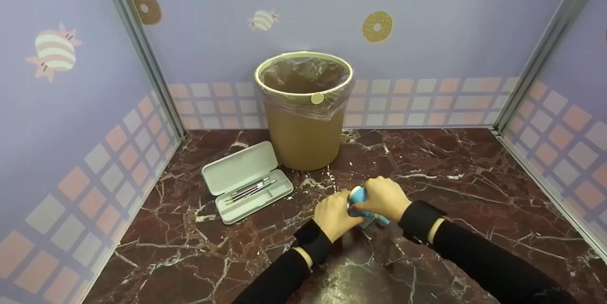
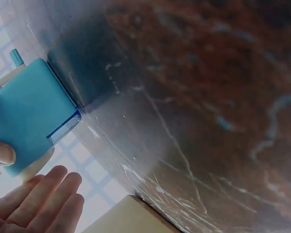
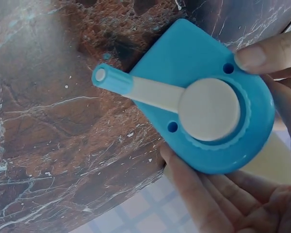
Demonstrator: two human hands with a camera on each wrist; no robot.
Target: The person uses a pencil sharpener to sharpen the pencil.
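Note:
Between both hands is a blue pencil sharpener (image 1: 359,195) with a white and blue crank (image 3: 157,93) on one side. My right hand (image 1: 386,198) grips its rounded end, fingers wrapped along the body in the right wrist view. From the other side, my left hand (image 1: 333,215) holds it close to the white front end, thumb pointing right. Several left fingers (image 2: 48,199) stretch out beside the body in the left wrist view. A clear drawer window (image 2: 65,128) shows at the sharpener's lower edge. The hands hide much of it in the head view.
An open white pencil case (image 1: 242,166) holds several pencils (image 1: 249,191) left of the hands. Behind it stands a tan bin (image 1: 306,133) with a plastic liner. Patterned walls (image 1: 427,57) border the dark marbled table (image 1: 166,256) at the back and sides.

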